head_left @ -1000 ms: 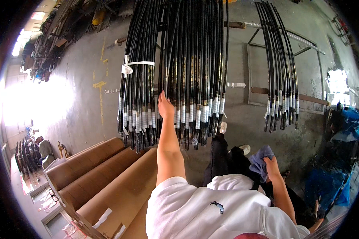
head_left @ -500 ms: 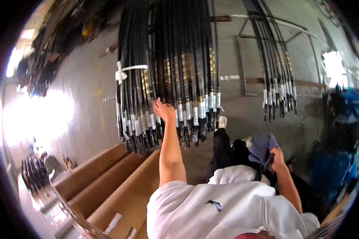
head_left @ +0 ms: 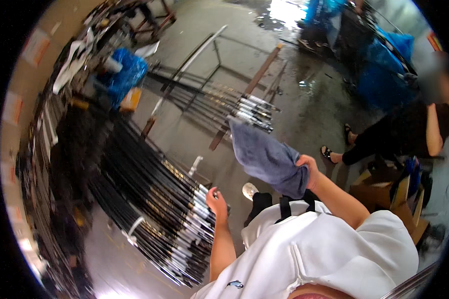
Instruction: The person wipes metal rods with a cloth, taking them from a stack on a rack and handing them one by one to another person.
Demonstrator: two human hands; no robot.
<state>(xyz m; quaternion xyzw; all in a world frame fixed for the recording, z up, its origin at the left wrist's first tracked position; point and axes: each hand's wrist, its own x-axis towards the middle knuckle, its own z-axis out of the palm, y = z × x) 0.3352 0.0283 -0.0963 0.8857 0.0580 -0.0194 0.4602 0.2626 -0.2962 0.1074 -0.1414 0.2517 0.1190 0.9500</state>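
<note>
My right hand [head_left: 309,171] grips a grey-blue cloth [head_left: 267,158], which spreads out to the left of the fingers. My left hand [head_left: 216,201] is at the right edge of a big bundle of long thin black rods [head_left: 152,192] with gold bands and white sections near their ends. Its fingers are curled in; whatever they may hold is too small to make out. A white tie [head_left: 133,227] goes around part of the bundle. Farther off, a smaller group of similar rods [head_left: 217,99] rests across a metal frame.
The metal frame [head_left: 197,50] has a brown crossbar [head_left: 264,67]. Blue plastic bags [head_left: 122,72] stand at the far left, with more blue bags [head_left: 386,74] at the far right. Another person [head_left: 409,129] is at the right, near a cardboard box [head_left: 376,189]. Part of the floor looks wet [head_left: 304,74].
My view has swung right, so the large rod bundle now lies lower left. The cloth is raised and spread wider in my right hand. My left hand has shifted to the bundle's right edge.
</note>
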